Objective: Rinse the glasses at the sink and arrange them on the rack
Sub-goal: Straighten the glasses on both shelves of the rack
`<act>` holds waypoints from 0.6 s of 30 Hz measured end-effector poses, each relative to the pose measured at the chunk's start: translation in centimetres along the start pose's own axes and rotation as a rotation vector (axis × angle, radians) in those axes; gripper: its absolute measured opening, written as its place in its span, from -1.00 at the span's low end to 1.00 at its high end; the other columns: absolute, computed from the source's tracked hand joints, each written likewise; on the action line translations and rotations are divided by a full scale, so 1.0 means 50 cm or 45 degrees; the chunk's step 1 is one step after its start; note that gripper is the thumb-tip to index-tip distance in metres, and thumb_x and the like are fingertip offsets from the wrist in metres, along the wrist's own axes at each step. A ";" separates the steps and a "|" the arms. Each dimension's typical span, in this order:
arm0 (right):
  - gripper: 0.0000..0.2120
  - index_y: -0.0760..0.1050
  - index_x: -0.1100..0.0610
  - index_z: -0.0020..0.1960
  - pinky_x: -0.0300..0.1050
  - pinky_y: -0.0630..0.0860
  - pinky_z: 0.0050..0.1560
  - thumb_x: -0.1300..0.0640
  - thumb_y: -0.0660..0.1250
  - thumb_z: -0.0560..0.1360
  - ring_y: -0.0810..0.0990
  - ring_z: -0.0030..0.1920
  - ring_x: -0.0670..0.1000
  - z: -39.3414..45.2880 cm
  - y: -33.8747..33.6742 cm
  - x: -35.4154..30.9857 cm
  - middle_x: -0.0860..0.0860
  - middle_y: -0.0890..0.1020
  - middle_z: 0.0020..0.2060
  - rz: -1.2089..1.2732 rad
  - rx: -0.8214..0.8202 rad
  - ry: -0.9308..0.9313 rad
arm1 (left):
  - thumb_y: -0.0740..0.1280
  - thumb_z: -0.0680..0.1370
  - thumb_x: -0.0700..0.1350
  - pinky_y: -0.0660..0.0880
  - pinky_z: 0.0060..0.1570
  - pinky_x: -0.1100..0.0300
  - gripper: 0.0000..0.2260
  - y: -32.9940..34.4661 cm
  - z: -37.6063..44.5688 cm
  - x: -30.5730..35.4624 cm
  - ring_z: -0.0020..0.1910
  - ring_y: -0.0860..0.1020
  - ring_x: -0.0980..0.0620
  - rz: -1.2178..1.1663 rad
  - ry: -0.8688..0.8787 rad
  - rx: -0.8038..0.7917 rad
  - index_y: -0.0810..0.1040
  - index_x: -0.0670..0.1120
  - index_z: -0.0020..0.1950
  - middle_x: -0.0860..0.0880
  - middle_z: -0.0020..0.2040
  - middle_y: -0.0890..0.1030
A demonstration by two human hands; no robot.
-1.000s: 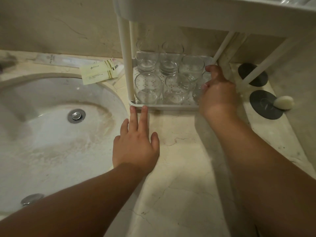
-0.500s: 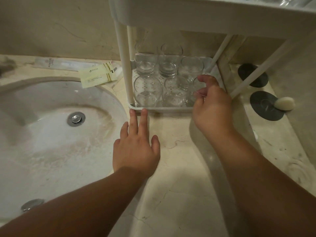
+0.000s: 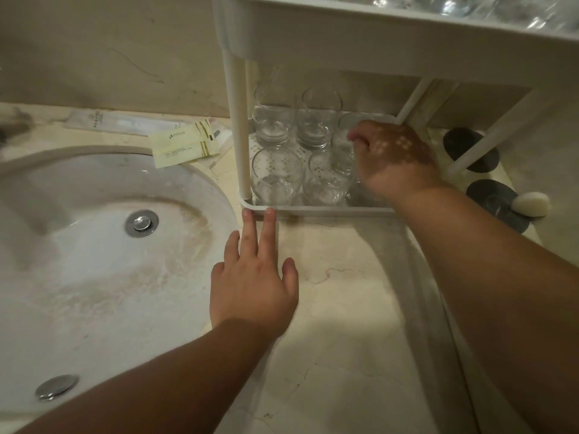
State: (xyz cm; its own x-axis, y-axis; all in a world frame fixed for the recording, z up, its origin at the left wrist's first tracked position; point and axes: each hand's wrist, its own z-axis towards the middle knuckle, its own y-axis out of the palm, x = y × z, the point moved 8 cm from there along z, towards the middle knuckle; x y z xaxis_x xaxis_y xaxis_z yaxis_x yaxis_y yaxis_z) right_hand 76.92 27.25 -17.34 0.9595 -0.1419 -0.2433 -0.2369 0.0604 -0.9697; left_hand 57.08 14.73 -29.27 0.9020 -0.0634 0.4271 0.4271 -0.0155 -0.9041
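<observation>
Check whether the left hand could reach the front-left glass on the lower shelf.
Probably yes: the left hand rests fingertips at the rack rim, just before that glass, nothing between.

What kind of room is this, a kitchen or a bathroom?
Most likely a hotel bathroom. A round sink is set into a marble counter, small wrapped toiletry packets lie behind it, and a white two-tier rack beside it holds drinking glasses.

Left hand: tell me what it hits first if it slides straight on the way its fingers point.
The left hand lies flat on the counter, two fingertips already at the front rim of the rack's lower tray. Going straight on, it would meet that rim first, with the front-left glass just behind.
</observation>
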 end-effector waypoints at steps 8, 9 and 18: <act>-0.80 0.62 -0.03 0.04 -0.21 0.38 0.03 0.07 0.21 0.60 0.55 0.02 0.04 0.019 -0.003 0.001 0.00 0.65 0.06 -0.121 -0.057 0.009 | -0.02 0.58 0.21 0.33 0.35 -0.13 -0.34 0.001 0.001 -0.001 0.57 0.13 -0.11 -0.009 -0.002 -0.002 -0.32 0.20 0.57 0.01 0.64 -0.09; -0.79 0.61 -0.04 0.06 -0.18 0.42 0.08 0.07 0.20 0.61 0.57 0.08 0.06 0.018 -0.005 0.003 0.00 0.64 0.08 -0.139 -0.060 0.016 | -0.02 0.58 0.21 0.33 0.35 -0.13 -0.34 0.001 0.000 -0.001 0.57 0.13 -0.11 -0.007 0.000 -0.002 -0.32 0.20 0.57 0.01 0.64 -0.09; -0.72 0.64 0.16 0.07 -0.11 0.48 0.03 0.08 0.18 0.65 0.61 0.08 0.14 0.016 -0.016 0.023 0.13 0.66 0.02 -0.322 -0.073 0.119 | 0.00 0.58 0.20 0.35 0.32 -0.13 -0.34 0.001 0.001 0.000 0.57 0.14 -0.11 0.006 -0.004 -0.001 -0.30 0.18 0.58 0.00 0.64 -0.07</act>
State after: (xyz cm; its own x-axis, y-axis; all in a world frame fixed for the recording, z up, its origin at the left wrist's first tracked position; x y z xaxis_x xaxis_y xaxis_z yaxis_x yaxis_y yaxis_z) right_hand 78.34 27.81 -16.85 0.9718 -0.2358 0.0082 -0.0022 -0.0439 -0.9990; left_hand 57.13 14.76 -29.31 0.9042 -0.0607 0.4229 0.4227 -0.0156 -0.9061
